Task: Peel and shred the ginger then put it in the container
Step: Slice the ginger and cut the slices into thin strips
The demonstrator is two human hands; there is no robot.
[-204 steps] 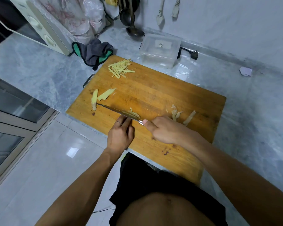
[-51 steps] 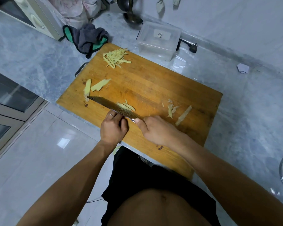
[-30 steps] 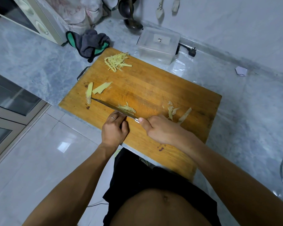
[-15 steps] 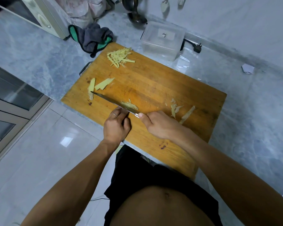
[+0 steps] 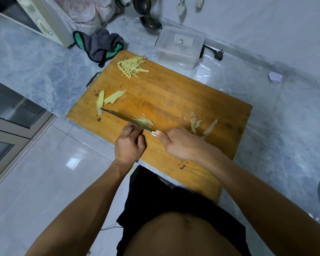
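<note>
The right hand (image 5: pixel 181 143) has a closed grip on the knife (image 5: pixel 126 119); the left hand (image 5: pixel 129 145), fingers curled, presses the ginger slice (image 5: pixel 143 121) on the cutting board (image 5: pixel 174 100). I think fingertips should stay tucked back, cuts thin, and the container (image 5: pixel 179 46) waits beyond the board

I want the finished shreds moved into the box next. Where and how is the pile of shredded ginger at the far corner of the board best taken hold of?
Probably pinch the pile of shredded ginger across its middle, from above. The strips lie loose and flat on the cutting board, mostly running one way, so fingers closing crosswise gather them as a bundle. The container stands just to its right.
</note>
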